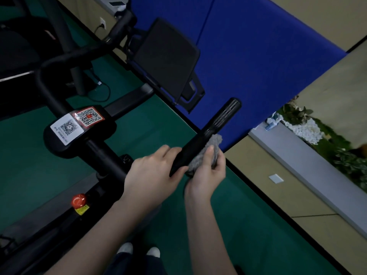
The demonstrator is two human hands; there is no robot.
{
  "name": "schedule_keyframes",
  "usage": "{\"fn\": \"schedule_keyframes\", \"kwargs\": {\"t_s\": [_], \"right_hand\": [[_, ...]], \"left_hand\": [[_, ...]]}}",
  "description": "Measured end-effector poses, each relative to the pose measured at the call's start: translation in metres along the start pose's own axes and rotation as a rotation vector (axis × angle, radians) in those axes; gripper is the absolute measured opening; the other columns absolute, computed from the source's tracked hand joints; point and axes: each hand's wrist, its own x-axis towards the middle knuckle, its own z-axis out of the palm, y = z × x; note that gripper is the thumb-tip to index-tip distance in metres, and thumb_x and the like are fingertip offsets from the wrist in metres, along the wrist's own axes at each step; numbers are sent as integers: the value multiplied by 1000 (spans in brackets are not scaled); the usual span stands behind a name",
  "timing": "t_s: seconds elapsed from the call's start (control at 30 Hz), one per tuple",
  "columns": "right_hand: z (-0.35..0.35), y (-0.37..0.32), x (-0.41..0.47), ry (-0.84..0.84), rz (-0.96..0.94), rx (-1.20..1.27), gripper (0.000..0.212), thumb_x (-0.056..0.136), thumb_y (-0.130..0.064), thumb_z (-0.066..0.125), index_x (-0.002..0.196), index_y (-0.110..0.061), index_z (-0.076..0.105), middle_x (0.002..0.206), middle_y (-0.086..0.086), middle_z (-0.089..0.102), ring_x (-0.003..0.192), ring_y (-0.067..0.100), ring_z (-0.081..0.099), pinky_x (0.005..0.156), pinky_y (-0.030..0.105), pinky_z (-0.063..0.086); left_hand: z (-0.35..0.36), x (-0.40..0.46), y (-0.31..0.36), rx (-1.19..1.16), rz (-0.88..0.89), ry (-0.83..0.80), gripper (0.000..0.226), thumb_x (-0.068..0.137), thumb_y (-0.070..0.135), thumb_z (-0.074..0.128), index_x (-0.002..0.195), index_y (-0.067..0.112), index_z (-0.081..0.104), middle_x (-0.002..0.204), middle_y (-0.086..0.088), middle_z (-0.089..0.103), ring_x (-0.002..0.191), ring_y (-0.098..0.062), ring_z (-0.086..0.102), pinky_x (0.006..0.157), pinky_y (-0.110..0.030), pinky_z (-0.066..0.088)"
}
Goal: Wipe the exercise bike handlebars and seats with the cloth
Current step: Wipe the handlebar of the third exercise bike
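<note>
handlebar (210,133) angled up-right, right hand (206,173) holding cloth (208,149) against it

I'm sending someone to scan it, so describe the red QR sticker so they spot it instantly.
Find the exercise bike's black handlebar and follow it back to the flat black pad at its centre. Two QR stickers sit there side by side: the red QR sticker is red-bordered, while the white sticker beside it is plain.

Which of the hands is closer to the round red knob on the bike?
The left. The left hand grips the black handlebar just up and right of the red knob. The right hand, holding the grey cloth against the bar, sits farther right.
</note>
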Motion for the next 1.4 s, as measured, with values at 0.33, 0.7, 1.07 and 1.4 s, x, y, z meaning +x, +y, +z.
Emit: {"fn": "schedule_keyframes", "kwargs": {"t_s": [0.33,0.7,1.07,1.4], "right_hand": [[4,-5,12,64,-149,-164,14,90,-14,66,91,-28,67,113,11,65,107,17,63,97,32,51],[-4,-19,35,-149,-698,-533,17,83,-3,72,100,-3,68,92,-2,56,87,-5,56,76,6,43],[-3,-39,69,-356,-981,-698,18,76,9,72,92,2,72,92,16,61,90,16,55,83,4,39],[4,-65,96,-579,-1151,-923,19,76,9,71,93,0,72,90,14,61,90,21,52,82,8,34]], "left_hand": [[-1,1,-1,-31,4,-35,43,83,54,41,106,24,63,81,11,61,52,-13,60,43,-25,39],[-3,6,4,-28,-78,-75,41,79,59,44,101,30,60,81,13,60,54,-17,62,45,-29,44],[-3,33,16,-94,-267,-220,49,81,67,50,119,37,55,109,16,58,99,-17,62,78,-33,49],[13,52,21,-268,-253,-262,42,81,53,62,118,36,54,107,15,54,100,-15,57,83,-37,50]]}}
